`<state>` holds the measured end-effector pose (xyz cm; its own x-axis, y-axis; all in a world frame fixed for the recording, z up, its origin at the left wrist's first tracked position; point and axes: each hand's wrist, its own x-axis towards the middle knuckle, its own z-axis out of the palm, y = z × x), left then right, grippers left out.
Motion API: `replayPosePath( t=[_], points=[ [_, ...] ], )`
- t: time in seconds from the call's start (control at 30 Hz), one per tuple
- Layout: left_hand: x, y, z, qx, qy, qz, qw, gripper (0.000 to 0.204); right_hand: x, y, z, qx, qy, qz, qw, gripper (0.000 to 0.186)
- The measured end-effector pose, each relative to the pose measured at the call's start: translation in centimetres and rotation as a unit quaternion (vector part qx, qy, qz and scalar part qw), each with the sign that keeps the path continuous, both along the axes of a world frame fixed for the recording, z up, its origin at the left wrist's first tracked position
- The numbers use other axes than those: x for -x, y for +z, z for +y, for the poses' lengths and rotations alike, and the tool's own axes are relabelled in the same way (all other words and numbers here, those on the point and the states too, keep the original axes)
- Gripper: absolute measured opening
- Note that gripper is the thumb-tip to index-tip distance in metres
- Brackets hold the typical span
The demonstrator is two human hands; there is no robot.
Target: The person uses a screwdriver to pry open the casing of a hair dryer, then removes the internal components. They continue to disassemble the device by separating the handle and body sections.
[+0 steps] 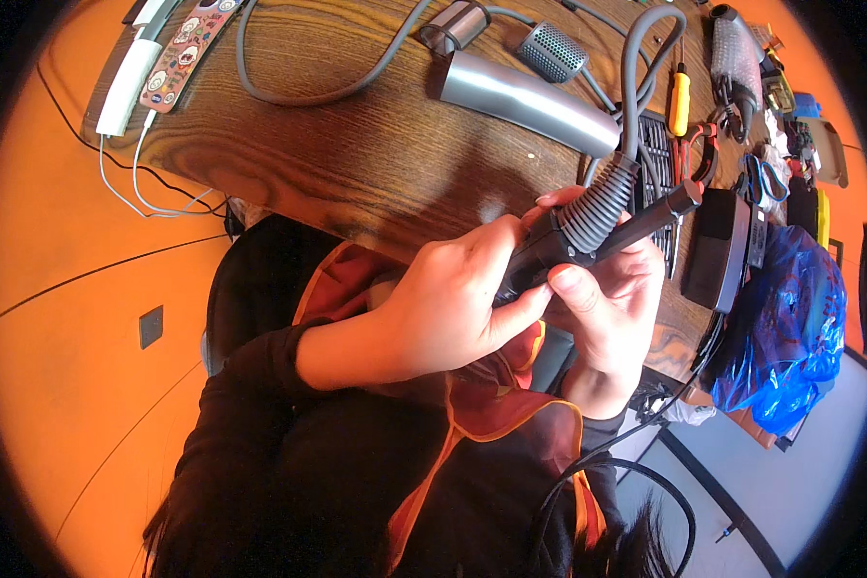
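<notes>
Both hands meet over the table's near edge, around a black housing (547,249) with a ribbed grey cable sleeve (599,210) and a thick grey cable (634,106) rising from it. My left hand (448,294) is closed on the housing's near left end, and its fingers hide much of it. My right hand (607,313) holds the other side, with the thumb pressed near the sleeve's base and fingers behind. A dark rod-like piece (653,217) slants up to the right through the right hand; whether it joins the housing I cannot tell.
Beyond the hands lie a silver curved tube (530,101), a grey perforated cage (554,53) and a smoky cylinder (456,27). Rightward are a yellow-handled screwdriver (681,101), red-handled pliers (706,159), a black box (716,246) and a blue plastic bag (785,323). A patterned case (188,53) lies far left.
</notes>
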<state>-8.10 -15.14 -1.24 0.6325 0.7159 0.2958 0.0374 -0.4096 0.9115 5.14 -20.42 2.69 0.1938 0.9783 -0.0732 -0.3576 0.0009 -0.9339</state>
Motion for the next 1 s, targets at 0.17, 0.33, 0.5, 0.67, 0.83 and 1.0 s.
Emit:
replayPosePath(
  t=[0.17,0.33,0.5,0.67,0.83,1.0],
  points=[
    [0.1,-0.1,-0.2,0.033,0.006,0.022,0.999,0.032,0.3,0.2,0.1,0.008,-0.015,-0.034,0.999,0.037],
    [-0.1,-0.1,0.0,0.036,0.030,-0.023,0.999,0.029,0.5,0.0,0.7,0.027,-0.018,-0.079,0.996,0.039],
    [-0.1,0.3,0.6,0.174,0.012,-0.012,0.985,0.026,1.1,-1.1,1.6,0.005,-0.042,0.020,0.999,0.031],
    [-0.1,0.5,0.9,0.253,0.014,-0.016,0.967,0.020,0.7,-1.1,1.6,-0.016,-0.025,0.066,0.997,0.029],
    [-0.4,0.4,0.8,0.240,0.025,-0.026,0.970,0.017,0.1,-0.9,1.9,0.015,-0.007,0.001,1.000,0.020],
    [-0.5,0.6,1.1,0.307,0.022,-0.025,0.951,0.017,0.2,-1.0,1.8,0.014,-0.047,-0.150,0.987,0.015]
  ],
)
